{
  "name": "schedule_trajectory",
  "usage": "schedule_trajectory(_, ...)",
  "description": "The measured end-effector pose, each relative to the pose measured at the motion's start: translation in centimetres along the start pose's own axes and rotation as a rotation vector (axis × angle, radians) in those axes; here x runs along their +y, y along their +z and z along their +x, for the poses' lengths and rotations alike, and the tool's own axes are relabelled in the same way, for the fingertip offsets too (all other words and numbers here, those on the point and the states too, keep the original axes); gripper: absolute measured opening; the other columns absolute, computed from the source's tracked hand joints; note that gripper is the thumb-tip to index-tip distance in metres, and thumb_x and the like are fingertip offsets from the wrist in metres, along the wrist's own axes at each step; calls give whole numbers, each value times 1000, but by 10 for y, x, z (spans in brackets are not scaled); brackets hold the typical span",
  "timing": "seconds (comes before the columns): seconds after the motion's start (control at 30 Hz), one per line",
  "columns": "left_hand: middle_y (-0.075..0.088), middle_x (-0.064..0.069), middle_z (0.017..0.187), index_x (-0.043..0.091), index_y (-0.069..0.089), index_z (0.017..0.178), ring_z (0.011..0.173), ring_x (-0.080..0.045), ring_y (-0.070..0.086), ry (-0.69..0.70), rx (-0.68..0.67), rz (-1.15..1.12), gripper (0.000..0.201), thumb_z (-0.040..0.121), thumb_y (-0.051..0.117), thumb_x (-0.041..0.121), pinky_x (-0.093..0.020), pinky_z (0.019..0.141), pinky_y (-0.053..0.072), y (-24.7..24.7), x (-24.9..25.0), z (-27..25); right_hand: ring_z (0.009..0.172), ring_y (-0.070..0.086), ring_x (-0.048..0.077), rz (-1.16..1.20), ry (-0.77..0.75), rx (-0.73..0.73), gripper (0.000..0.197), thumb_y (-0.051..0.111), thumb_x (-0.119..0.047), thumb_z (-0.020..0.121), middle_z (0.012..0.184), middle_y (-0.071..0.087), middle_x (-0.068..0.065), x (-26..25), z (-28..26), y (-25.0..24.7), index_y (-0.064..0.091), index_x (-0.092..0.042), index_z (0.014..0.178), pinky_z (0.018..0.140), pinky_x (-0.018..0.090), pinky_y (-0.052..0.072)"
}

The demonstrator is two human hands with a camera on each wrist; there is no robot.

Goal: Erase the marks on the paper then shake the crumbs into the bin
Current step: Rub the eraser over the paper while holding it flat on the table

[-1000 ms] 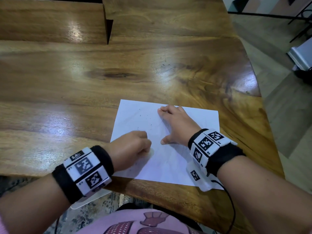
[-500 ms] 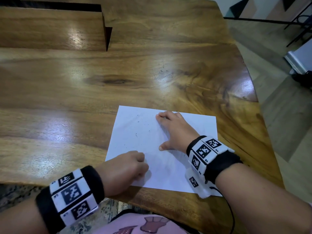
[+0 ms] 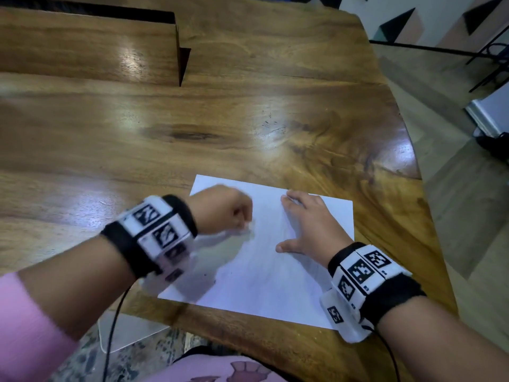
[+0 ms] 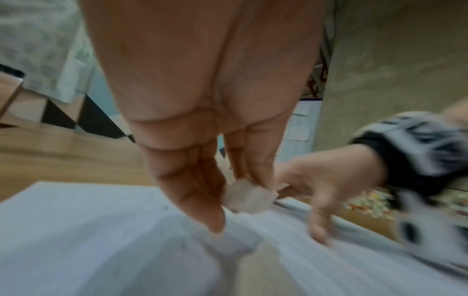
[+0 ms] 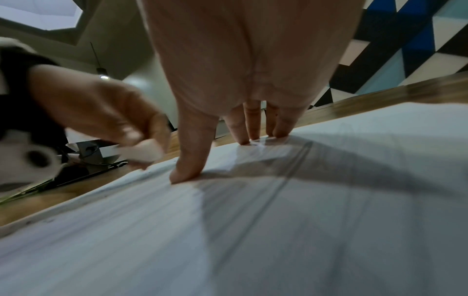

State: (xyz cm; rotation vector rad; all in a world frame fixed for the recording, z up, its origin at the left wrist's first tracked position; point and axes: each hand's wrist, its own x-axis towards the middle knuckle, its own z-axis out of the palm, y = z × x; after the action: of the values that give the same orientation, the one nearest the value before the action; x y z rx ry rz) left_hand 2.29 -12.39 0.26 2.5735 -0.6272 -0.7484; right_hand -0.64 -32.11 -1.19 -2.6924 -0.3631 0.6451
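Observation:
A white sheet of paper (image 3: pixel 275 282) lies near the front edge of the wooden table (image 3: pixel 248 106). My left hand (image 3: pixel 223 210) hovers over the sheet's far left part and pinches a small white eraser (image 4: pixel 247 197), also seen as the eraser (image 5: pixel 145 152) in the right wrist view. My right hand (image 3: pixel 308 224) lies flat on the paper's right half, fingers straight and spread, pressing it down. Faint pencil lines (image 5: pixel 286 180) run across the paper (image 5: pixel 253 230). A few dark crumbs (image 3: pixel 210 278) sit near the sheet's left edge. No bin shows in any view.
A raised wooden block (image 3: pixel 91 48) stands at the table's back left. The table's right edge (image 3: pixel 413 166) curves away to a tiled floor. A white box (image 3: pixel 493 111) sits on the floor at far right. A pale flat thing (image 3: pixel 129 332) lies under the front edge.
My left hand with the eraser has moved from the sheet's near left corner up to its far left part, blurred by motion. The right hand has stayed pressed on the paper.

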Motion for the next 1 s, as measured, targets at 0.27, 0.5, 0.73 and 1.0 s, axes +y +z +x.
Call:
schedule_trajectory(0.27,61,-14,97,5,65,92,89,-30,57,62,216,60,17,77,65,13,-28,70,38,2,20,55,138,12,16,-3,-3,-8,102,78,-42,70,154,15,-5,2,-1,1,18,-18,150,109,19,13)
schedule_trajectory(0.5,59,-3,85,7,67,84,79,-20,51,135,66,63,9,76,66,10,-27,72,42,11,5,28,138,10,15,-17,-11,-16,100,76,-43,72,155,12,-7,2,-1,0,16,-23,151,110,20,15)
schedule_trajectory(0.73,48,-9,80,0,63,80,73,-24,50,107,266,27,10,76,64,9,-28,64,35,2,17,60,136,15,16,10,-2,7,102,79,-42,69,153,18,-7,3,0,2,21,-21,150,109,19,15)
schedule_trajectory(1.0,55,-6,82,6,62,78,76,-22,50,165,74,78,2,77,61,7,-27,65,35,9,9,29,137,13,14,32,-10,12,100,79,-41,70,155,16,-8,5,-1,3,21,-21,150,109,19,13)
